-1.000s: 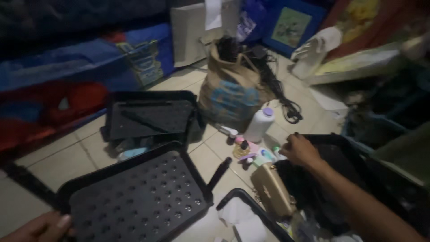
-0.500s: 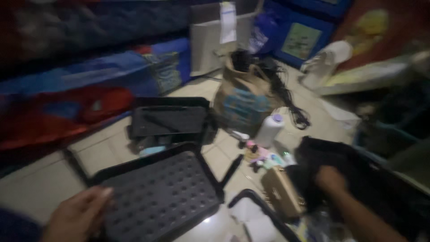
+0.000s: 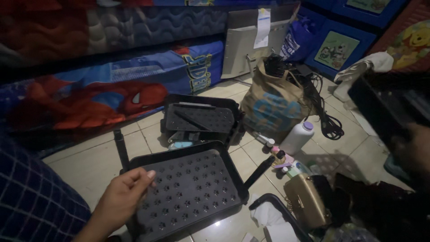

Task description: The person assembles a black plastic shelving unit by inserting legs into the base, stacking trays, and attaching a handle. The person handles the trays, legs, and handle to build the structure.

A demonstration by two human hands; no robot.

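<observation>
A single head-worn camera looks steeply down, close over the tiled floor [image 3: 89,166].

The left hand [image 3: 123,195] reaches in from the lower left, forearm rising out of a dark checked sleeve, palm turned down and inward. Its fingers [image 3: 144,175] are loosely curled and close together, thumb tucked under, with nothing clasped between them. The right hand [image 3: 414,150] sits at the far right edge, raised and in deep shadow, so whether its fingers are spread or closed cannot be told.
</observation>
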